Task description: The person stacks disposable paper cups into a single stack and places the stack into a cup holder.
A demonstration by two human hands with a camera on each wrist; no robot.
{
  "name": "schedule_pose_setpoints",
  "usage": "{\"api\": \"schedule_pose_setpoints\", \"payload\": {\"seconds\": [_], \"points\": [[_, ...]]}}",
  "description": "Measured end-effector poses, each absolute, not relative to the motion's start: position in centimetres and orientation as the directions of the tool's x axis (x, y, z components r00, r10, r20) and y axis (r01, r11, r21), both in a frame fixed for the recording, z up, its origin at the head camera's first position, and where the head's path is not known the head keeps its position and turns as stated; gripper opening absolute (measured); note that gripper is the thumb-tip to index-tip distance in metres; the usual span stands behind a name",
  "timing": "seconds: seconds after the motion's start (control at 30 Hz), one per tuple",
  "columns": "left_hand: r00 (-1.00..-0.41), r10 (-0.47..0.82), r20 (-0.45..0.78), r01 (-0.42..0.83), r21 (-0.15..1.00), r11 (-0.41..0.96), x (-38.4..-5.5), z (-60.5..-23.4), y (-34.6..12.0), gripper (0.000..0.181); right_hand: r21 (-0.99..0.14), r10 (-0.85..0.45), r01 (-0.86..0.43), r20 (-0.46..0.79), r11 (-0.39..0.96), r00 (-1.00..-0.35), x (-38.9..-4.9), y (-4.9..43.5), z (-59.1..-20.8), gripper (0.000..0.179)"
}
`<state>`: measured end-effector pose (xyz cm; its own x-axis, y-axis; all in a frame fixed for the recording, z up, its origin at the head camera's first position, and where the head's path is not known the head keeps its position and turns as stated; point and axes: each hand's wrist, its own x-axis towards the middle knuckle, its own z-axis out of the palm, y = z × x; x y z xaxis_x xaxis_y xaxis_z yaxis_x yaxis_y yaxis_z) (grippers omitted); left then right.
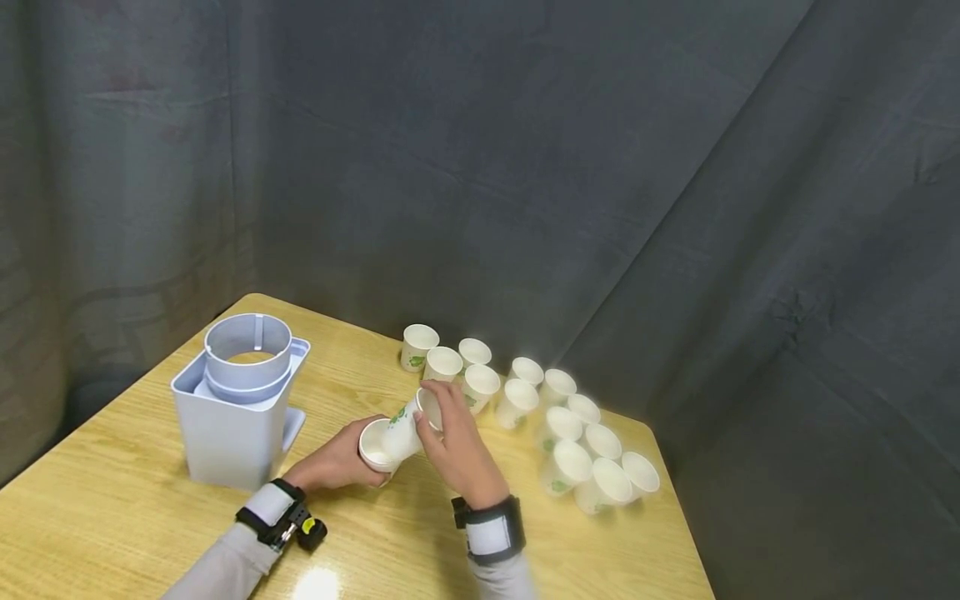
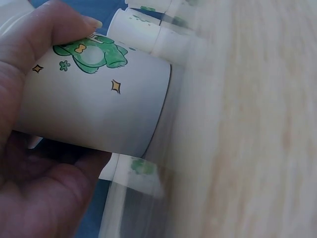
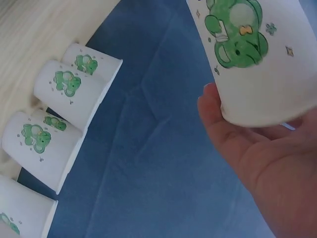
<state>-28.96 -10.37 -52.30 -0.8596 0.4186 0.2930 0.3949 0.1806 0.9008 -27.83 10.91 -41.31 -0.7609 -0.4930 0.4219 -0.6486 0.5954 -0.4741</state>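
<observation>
white glare low on table [image 1: 90, 533]; curtain [image 1: 480, 167] dim; rightmost cups [image 1: 611, 482] hazy; left wrist view partly smeared

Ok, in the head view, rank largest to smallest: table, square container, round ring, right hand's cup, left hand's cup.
1. Table
2. Square container
3. Round ring
4. Cup in right hand, second cup in left hand: both partly hidden, so their order is unsure.

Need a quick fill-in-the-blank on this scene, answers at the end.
1. The left hand and right hand hold paper cups; nearer the pale square bin is the ____ hand.
2. The standing cups on the wooden table have their mouths facing ____.
3. The animal print on them is mainly ____ in colour.

Missing words: left; up; green.
</observation>
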Motion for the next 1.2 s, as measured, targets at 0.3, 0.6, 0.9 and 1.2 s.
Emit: {"api": "schedule_pose_setpoints", "payload": {"seconds": [0.3, 0.6, 0.9, 1.2], "points": [[-0.844, 0.443, 0.303, 0.402, 0.903, 0.149, -29.2, -52.5, -10.4, 0.077, -0.491, -0.551, -0.638, 0.331, 0.593, -0.766, -27.6, 9.9, -42.0, 0.052], [-0.842, 0.444, 0.306, 0.405, 0.903, 0.145, -29.1, -52.5, -10.3, 0.076, -0.441, -0.595, -0.665, 0.306, 0.603, -0.743, -27.6, 9.2, -42.6, 0.057], [-0.845, 0.437, 0.309, 0.408, 0.9, 0.151, -29.0, -52.6, -10.4, 0.08, -0.428, -0.613, -0.664, 0.273, 0.613, -0.742, -27.7, 8.4, -43.3, 0.054], [-0.833, 0.45, 0.321, 0.417, 0.9, 0.13, -29.1, -52.9, -10.8, 0.078, -0.388, -0.645, -0.664, 0.198, 0.639, -0.738, -27.8, 7.4, -44.4, 0.053]]}}
